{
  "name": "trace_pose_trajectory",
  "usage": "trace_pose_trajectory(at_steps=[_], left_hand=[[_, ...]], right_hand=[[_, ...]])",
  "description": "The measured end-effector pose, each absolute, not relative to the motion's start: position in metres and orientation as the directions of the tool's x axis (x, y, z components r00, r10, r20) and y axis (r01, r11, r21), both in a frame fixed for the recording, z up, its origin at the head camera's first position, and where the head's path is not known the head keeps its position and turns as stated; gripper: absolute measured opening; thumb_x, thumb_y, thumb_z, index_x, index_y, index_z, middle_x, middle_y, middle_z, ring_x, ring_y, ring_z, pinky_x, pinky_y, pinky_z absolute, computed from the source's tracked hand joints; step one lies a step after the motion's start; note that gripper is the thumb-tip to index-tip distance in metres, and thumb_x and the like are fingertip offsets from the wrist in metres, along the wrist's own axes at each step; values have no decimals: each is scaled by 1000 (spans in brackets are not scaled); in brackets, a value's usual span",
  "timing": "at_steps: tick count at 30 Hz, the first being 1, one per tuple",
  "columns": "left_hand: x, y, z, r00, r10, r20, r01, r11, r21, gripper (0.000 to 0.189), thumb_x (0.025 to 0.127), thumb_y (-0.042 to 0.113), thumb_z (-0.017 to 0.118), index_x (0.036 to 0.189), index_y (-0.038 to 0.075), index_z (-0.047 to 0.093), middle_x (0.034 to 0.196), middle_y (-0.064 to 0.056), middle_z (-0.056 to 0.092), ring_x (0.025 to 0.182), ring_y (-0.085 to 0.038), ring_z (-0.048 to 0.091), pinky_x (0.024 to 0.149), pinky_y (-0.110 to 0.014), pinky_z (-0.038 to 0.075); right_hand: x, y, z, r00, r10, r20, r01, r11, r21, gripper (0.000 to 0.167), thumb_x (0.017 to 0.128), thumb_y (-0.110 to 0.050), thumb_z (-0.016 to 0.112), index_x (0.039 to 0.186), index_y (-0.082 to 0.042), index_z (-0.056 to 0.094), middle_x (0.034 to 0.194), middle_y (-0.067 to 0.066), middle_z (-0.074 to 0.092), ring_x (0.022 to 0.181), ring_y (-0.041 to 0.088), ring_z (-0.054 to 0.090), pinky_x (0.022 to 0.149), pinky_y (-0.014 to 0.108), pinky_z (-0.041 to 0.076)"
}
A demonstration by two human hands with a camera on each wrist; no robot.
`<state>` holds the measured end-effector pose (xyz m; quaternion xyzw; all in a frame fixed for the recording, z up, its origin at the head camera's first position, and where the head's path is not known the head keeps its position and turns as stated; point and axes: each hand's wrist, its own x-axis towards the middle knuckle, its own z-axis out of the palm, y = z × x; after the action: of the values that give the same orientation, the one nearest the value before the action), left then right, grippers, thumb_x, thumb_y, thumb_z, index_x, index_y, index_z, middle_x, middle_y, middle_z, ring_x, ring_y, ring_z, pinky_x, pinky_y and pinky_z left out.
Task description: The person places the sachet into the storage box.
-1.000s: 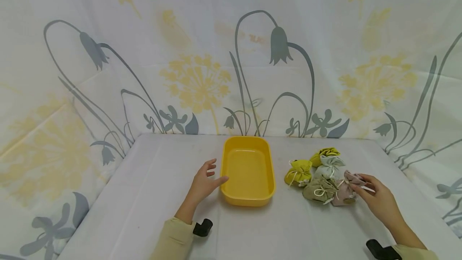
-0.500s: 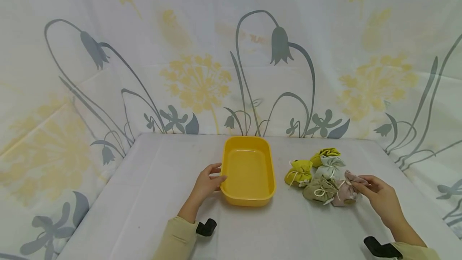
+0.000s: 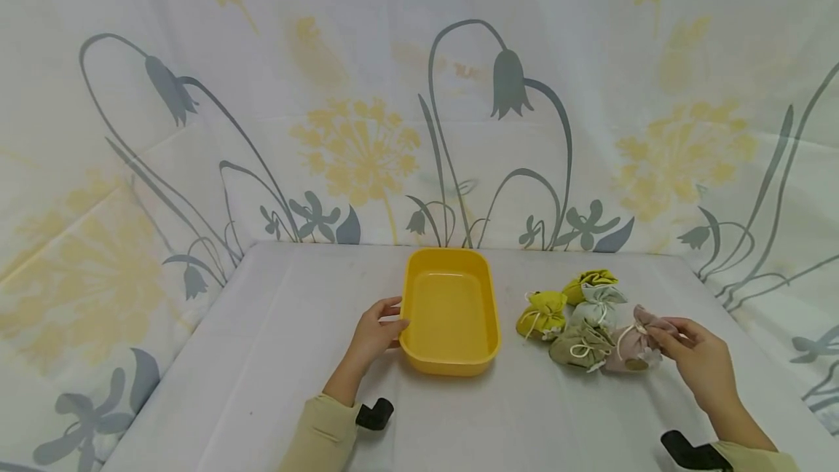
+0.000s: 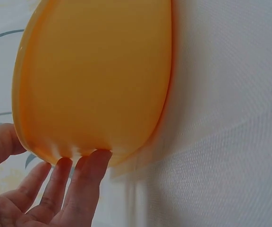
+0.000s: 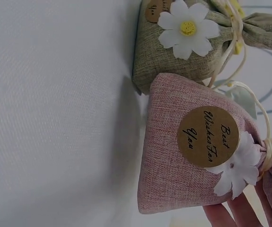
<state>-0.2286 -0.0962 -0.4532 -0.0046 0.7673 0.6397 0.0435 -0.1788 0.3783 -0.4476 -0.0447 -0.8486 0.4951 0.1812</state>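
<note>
My right hand (image 3: 708,366) pinches the gathered neck of a pink drawstring pouch (image 3: 634,348). In the right wrist view this pouch (image 5: 188,137) bears a round brown "Best Wishes For You" sticker and a white fabric flower. Beside it sits an olive-brown pouch (image 3: 580,344). A pale grey-green pouch (image 3: 599,303) and two yellow-green pouches, one at the left (image 3: 542,314) and one at the back (image 3: 586,284), complete the group. My left hand (image 3: 370,337) holds the left side of a yellow plastic basin (image 3: 448,368), thumb at its rim (image 4: 17,90) and fingers against its outer wall.
A white cloth covers the table (image 3: 288,312). Behind it hangs a white curtain (image 3: 393,35) printed with grey and yellow flowers. Black wrist mounts (image 3: 375,414) sit by both sleeves.
My left hand has closed in on the basin's side and now holds it. The pink pouch, in my right hand, has shifted and tilted slightly to the right.
</note>
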Motion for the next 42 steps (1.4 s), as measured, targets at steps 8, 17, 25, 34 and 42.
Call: trace_pose_trajectory(at_steps=[8, 17, 25, 34, 42], left_hand=[[-228, -95, -453, -996, 47, -71, -62, 181, 982, 48, 85, 10, 65, 131, 4, 50, 119, -17, 55, 92, -25, 62, 65, -34, 56], [-228, -95, -454, -997, 41, -68, -59, 186, 981, 47, 85, 10, 64, 130, 5, 51, 119, -16, 55, 91, -25, 62, 65, -34, 56], [-227, -95, -453, -997, 38, -72, -64, 181, 981, 47, 85, 10, 64, 130, 4, 51, 120, -17, 55, 92, -25, 62, 65, -34, 56], [-228, -95, -453, -997, 37, -74, -67, 171, 983, 47, 86, 9, 64, 131, 4, 50, 119, -17, 54, 93, -25, 61, 66, -34, 56], [-228, -95, -452, -996, 39, -75, -68, 161, 985, 48, 86, 8, 64, 131, 4, 50, 119, -16, 54, 93, -26, 61, 66, -34, 56]], right_hand=[[-181, 381, -444, -898, 310, 314, -124, 505, -854, 20, 87, -21, 66, 100, -5, 64, 82, -24, 62, 72, -8, 61, 60, 13, 51], [-166, 352, -396, -887, 294, 356, -174, 501, -848, 6, 87, -10, 64, 92, -14, 65, 81, -27, 57, 70, -12, 59, 57, 11, 50], [-168, 341, -384, -877, 276, 394, -228, 485, -845, 7, 87, -8, 64, 93, -11, 65, 83, -22, 59, 71, -8, 61, 59, 14, 51], [-172, 329, -372, -875, 270, 403, -233, 495, -837, 7, 87, -9, 65, 93, -8, 66, 83, -21, 59, 72, -8, 61, 60, 12, 51], [-178, 319, -360, -864, 277, 421, -247, 496, -832, 5, 86, -10, 67, 90, -12, 65, 81, -20, 60, 70, -7, 61, 60, 13, 51]])
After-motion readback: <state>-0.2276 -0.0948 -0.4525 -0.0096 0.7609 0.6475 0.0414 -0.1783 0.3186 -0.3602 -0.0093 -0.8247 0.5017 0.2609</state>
